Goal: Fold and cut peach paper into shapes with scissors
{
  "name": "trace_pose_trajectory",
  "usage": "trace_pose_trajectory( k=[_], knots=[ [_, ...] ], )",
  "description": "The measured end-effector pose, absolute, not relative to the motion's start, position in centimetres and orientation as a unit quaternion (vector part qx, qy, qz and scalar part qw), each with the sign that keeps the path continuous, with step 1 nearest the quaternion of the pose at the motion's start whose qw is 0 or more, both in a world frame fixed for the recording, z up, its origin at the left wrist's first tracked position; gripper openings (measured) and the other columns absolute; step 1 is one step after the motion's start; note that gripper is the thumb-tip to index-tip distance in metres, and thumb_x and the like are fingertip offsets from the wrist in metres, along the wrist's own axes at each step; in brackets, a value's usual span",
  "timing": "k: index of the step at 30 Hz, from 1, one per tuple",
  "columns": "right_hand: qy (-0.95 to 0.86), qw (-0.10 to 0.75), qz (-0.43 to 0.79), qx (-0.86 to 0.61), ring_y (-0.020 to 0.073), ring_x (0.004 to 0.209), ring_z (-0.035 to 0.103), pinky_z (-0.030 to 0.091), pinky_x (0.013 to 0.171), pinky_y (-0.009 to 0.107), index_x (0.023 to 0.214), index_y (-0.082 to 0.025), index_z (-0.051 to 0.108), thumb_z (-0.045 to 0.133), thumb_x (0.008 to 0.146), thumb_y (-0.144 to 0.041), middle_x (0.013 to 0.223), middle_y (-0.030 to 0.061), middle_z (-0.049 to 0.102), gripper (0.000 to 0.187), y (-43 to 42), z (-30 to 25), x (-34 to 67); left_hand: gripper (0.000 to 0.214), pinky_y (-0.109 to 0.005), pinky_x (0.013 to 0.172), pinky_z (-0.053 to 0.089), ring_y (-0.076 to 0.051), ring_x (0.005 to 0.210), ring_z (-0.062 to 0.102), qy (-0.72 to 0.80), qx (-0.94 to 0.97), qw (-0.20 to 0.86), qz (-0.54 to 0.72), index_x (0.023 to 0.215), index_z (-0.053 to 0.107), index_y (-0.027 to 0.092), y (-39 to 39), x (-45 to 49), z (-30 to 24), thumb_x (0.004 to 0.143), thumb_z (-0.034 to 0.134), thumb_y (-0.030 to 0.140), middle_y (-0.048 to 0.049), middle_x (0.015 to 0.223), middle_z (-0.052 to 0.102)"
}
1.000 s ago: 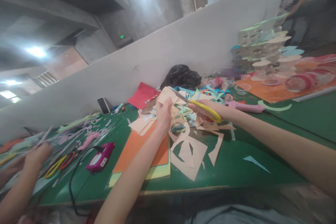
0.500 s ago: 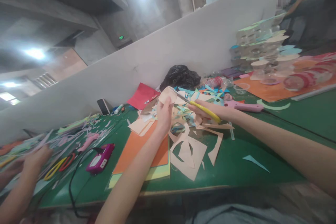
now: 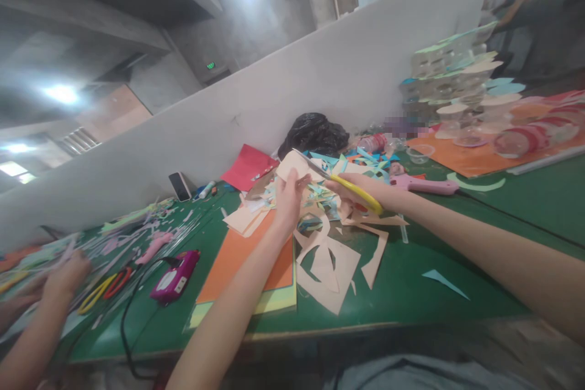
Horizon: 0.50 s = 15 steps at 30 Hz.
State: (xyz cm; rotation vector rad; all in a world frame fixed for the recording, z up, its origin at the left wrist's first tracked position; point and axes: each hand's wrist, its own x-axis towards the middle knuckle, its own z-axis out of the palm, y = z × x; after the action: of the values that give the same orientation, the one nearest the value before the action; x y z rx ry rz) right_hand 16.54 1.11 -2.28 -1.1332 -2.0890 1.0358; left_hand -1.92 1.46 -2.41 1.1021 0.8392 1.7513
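Observation:
Between the fingers and thumb of my left hand (image 3: 289,198) is a rounded piece of cream paper (image 3: 292,164), held up over the scraps. My right hand (image 3: 354,192) grips yellow-handled scissors (image 3: 361,192), whose blades lie along the paper's upper right edge. Whether the blades are parted I cannot tell. Beneath both hands lies a heap of cream, blue and green paper offcuts (image 3: 326,250). Orange sheets (image 3: 247,253) lie under my left forearm, with pale cream pieces (image 3: 247,219) on top.
A pink glue gun (image 3: 425,186) with a cord lies right; stacked clear cups (image 3: 457,73) stand behind it. A black plastic bag (image 3: 313,134) sits by the wall. At left are a magenta power socket (image 3: 175,277), spare scissors (image 3: 98,294) and a co-worker's hands (image 3: 68,271).
The cream paper has turned slightly in my left hand, and my left fingers have shifted a little. The scissors stay almost in place. The co-worker's hands at left have moved slightly.

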Motion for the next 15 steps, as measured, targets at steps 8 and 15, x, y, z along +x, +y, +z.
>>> trace_pose_trajectory(
  k=[8,15],
  knots=[
    [-0.781,0.249,0.371,-0.438,0.0125,0.04,0.047,0.039,0.045,0.025,0.072,-0.021,0.043,0.035,0.084,-0.086,0.047,-0.0004,0.05,0.066,1.17,-2.12,16.36,0.026,-0.032,0.093,0.051,-0.014,0.087,0.07,0.326,0.447,0.434,0.711,0.095,0.061,0.019,1.19,-1.7,-2.17,0.078,0.075,0.032,-0.0019,0.095,0.069],
    [-0.788,0.251,0.362,-0.43,0.0119,0.038,0.044,0.037,0.043,0.026,0.07,-0.022,0.041,0.034,0.084,-0.086,0.047,-0.0011,0.048,0.066,1.22,-2.65,16.44,0.023,-0.028,0.088,0.051,-0.011,0.08,0.067,0.335,0.436,0.425,0.719,0.091,0.064,0.018,1.83,-2.05,-2.34,0.081,0.071,0.037,-0.0019,0.089,0.068]
  ],
)
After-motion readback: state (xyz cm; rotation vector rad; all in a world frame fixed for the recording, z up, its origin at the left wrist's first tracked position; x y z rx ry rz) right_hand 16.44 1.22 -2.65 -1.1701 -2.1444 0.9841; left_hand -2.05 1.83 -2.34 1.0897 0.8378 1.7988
